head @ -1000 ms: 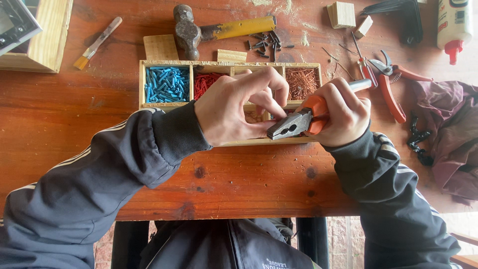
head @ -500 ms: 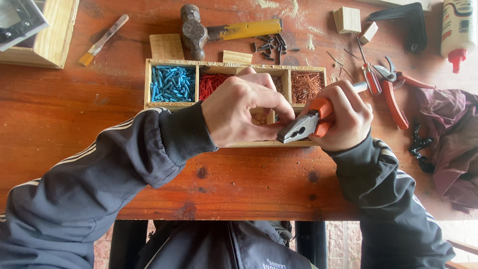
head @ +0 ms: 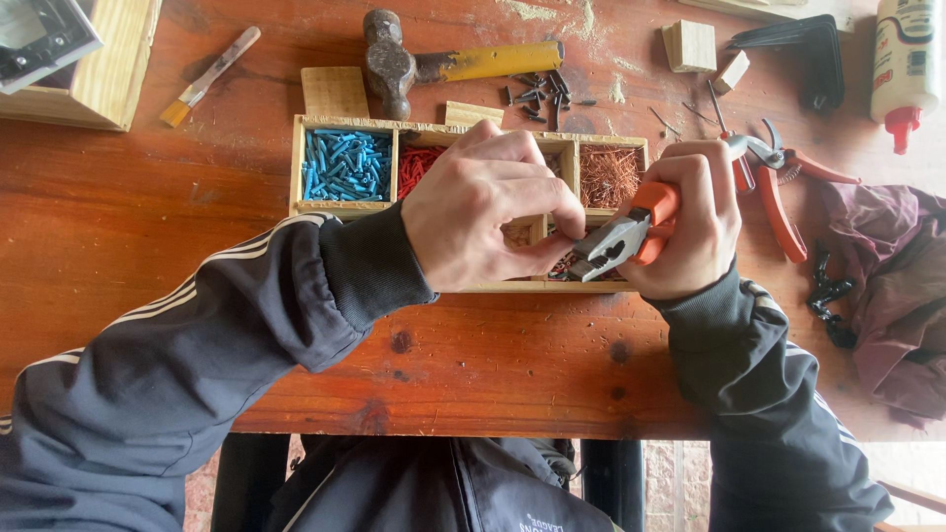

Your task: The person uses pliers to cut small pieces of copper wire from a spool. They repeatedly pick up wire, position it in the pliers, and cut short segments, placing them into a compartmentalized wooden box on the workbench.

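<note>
Head view: right hand (head: 690, 222) wrapped around orange-handled pliers (head: 621, 238), metal nose pointing left toward the left hand (head: 488, 212). Left-hand fingers pinched together right at the plier tips; probably holding something small there, but it's hidden by the fingers, can't tell what. Plier nose looks nearly closed.

Both hands sit over the front edge of a wooden compartment tray (head: 343, 209) on the desk (head: 128, 246). Tray has blue plugs (head: 343, 166) in the left compartment, red pieces (head: 422, 167) next to it, thin coppery nails (head: 608, 175) in the right one. Front compartments mostly covered by the hands.

Behind the tray: hammer (head: 448, 64) with a yellow handle, loose dark nails (head: 537, 94) just beside it, a small brush (head: 209, 77) to the left, a wood block (head: 690, 44). Right of the tray: red-handled cutters (head: 774, 182), near a dark crumpled cloth (head: 892, 286). Glue bottle (head: 902, 64) in the top right corner.
</note>
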